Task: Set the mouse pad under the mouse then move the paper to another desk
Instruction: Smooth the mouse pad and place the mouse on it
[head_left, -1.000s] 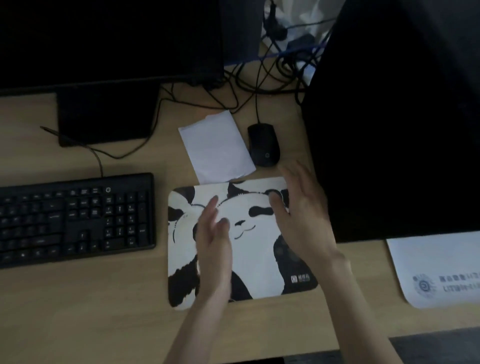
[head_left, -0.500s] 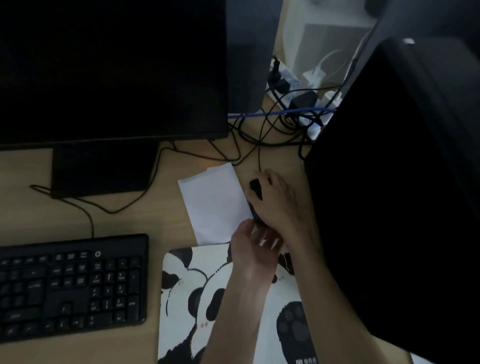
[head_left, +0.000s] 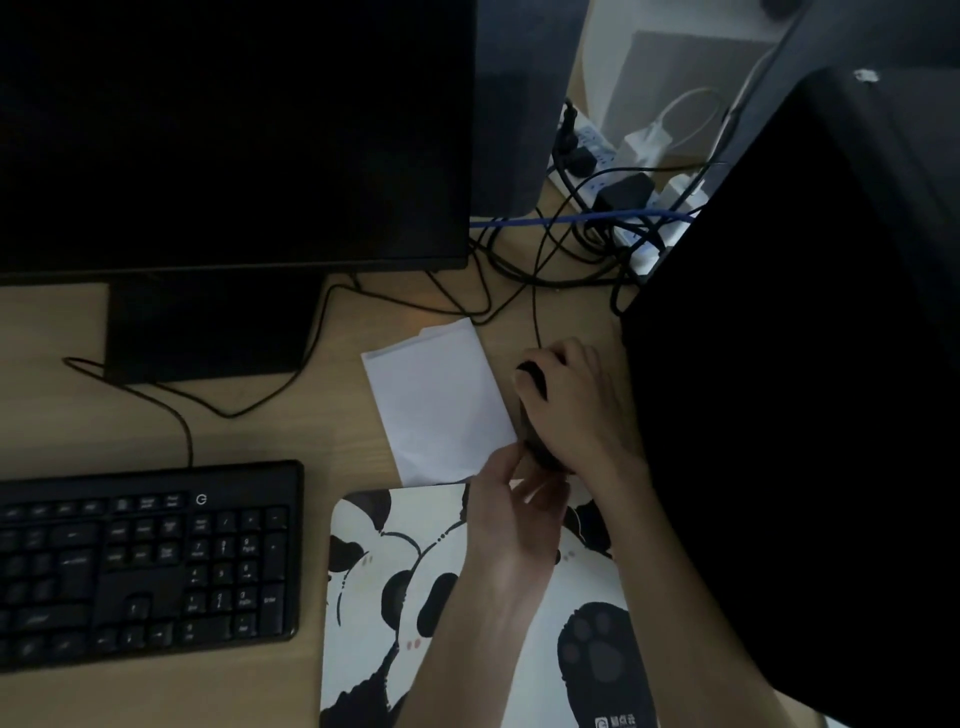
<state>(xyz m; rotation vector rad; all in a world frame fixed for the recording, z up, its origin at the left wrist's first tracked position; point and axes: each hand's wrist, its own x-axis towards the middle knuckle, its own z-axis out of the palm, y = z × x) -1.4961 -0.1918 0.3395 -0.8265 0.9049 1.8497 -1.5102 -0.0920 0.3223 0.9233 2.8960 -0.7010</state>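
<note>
On the desk (head_left: 78, 431), the panda mouse pad (head_left: 363, 613) lies beside the keyboard (head_left: 145, 561), the folded paper (head_left: 439, 400) just beyond it; right hand (head_left: 576, 410) cups the mouse (head_left: 532, 375), grip closed around it, left hand (head_left: 511, 525) fingers curled at its rear.

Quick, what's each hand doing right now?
Right hand: closed over the black mouse.
Left hand: fingers curled at the mouse's near end; a grip cannot be told.
</note>
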